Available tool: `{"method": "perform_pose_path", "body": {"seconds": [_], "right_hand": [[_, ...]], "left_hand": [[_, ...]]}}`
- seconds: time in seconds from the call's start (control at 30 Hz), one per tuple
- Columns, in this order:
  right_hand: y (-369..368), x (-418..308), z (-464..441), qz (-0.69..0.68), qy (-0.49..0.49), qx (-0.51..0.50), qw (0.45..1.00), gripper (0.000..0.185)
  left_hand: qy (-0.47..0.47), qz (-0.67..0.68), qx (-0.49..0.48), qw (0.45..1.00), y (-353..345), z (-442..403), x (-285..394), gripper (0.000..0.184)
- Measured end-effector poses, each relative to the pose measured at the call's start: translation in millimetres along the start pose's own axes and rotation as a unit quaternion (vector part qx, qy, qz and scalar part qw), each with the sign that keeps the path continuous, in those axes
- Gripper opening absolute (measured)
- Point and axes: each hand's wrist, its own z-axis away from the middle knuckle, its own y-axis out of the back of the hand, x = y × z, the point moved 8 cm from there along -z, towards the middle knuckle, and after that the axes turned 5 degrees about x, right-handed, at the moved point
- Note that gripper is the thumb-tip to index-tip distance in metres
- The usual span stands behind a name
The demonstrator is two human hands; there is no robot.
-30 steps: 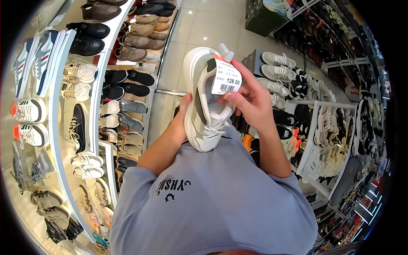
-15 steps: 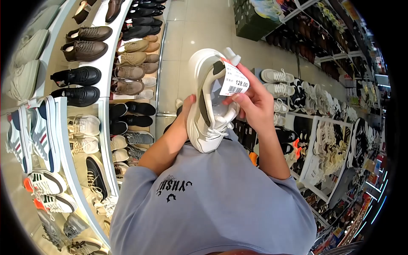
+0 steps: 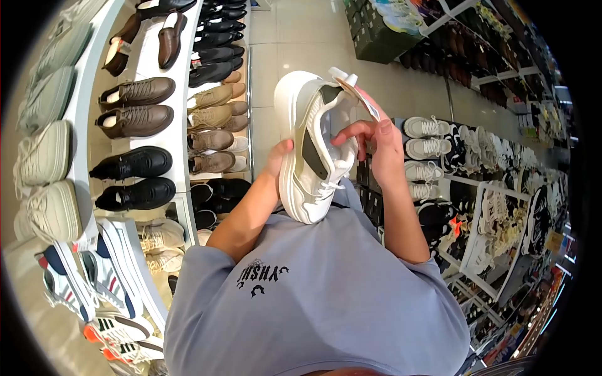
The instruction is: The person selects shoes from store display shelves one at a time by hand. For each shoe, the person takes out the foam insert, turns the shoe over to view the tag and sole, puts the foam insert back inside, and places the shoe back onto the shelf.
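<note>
A white sneaker [image 3: 300,188] with dark grey-green side panels and white laces is held up in front of my chest, heel end away from me and toe towards my shirt. My left hand [image 3: 276,161] grips it from the left, thumb on the sole edge; its other fingers are hidden behind the shoe. At the shoe's collar, my right hand [image 3: 384,147] pinches a price tag [image 3: 364,99], seen nearly edge-on. Its other fingers curl at the shoe's opening. A small white plastic piece [image 3: 343,76] sticks out by the heel, near the tag.
Shelves on the left hold brown shoes [image 3: 138,120], black shoes [image 3: 135,163] and pale sneakers [image 3: 47,210]. White sneakers [image 3: 427,148] and a white-framed rack [image 3: 492,238] stand to the right. Dark green boxes [image 3: 382,41] are stacked at the back beside the tiled floor [image 3: 276,47].
The price tag has turned from facing me to nearly edge-on. My right fingers have shifted towards the shoe's opening, and the sneaker has rotated slightly. The surrounding shelves have shifted in view.
</note>
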Motion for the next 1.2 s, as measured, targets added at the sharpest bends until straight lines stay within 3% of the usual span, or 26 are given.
{"method": "perform_pose_path", "body": {"seconds": [0.13, 0.27, 0.3, 0.33, 0.4, 0.5, 0.63, 0.73, 0.87, 1.0, 1.07, 1.13, 1.17, 1.2], "right_hand": [[10, 16, -18, 0.016, -0.011, 0.058, 0.998, 0.076], [28, 56, -45, -0.002, -0.040, 0.105, 0.994, 0.075], [20, 57, -51, -0.050, -0.057, 0.089, 0.993, 0.074], [26, 65, -57, 0.021, -0.088, 0.087, 0.992, 0.072], [17, 75, -76, 0.066, -0.070, 0.037, 0.995, 0.074], [15, 92, -97, -0.041, -0.124, 0.028, 0.991, 0.090], [17, 107, -134, -0.125, -0.175, -0.072, 0.974, 0.109], [36, 85, -181, 0.031, -0.071, -0.113, 0.991, 0.124], [67, 63, -249, 0.022, -0.073, -0.119, 0.990, 0.132], [118, 62, -322, 0.081, -0.001, -0.086, 0.993, 0.109], [138, 73, -350, -0.141, -0.101, -0.054, 0.983, 0.101], [153, 86, -370, -0.222, -0.192, -0.091, 0.952, 0.095], [156, 87, -379, -0.224, -0.203, -0.096, 0.948, 0.093], [158, 87, -388, -0.226, -0.212, -0.102, 0.945, 0.091]], "left_hand": [[0.036, -0.004, 0.029, 0.999, -1, -17, 14, 0.071], [-0.041, -0.090, 0.144, 0.985, 7, -30, 57, 0.059], [-0.093, -0.160, 0.178, 0.966, 0, -37, 75, 0.063], [-0.143, -0.229, 0.211, 0.939, -9, -43, 92, 0.067], [-0.198, -0.235, 0.248, 0.919, -18, -58, 111, 0.081], [-0.253, -0.257, 0.280, 0.890, -23, -85, 137, 0.087], [-0.315, -0.245, 0.294, 0.868, -22, -138, 164, 0.086], [-0.382, -0.212, 0.363, 0.823, -18, -178, 185, 0.059], [-0.362, -0.218, 0.439, 0.793, -27, -236, 207, 0.062], [-0.442, -0.177, 0.340, 0.811, -36, -295, 238, 0.061], [-0.434, -0.271, 0.337, 0.790, -52, -315, 246, 0.055], [-0.410, -0.414, 0.312, 0.751, -53, -325, 260, 0.054], [-0.371, -0.445, 0.328, 0.746, -39, -330, 266, 0.073], [-0.377, -0.479, 0.332, 0.720, -47, -335, 273, 0.075]]}}
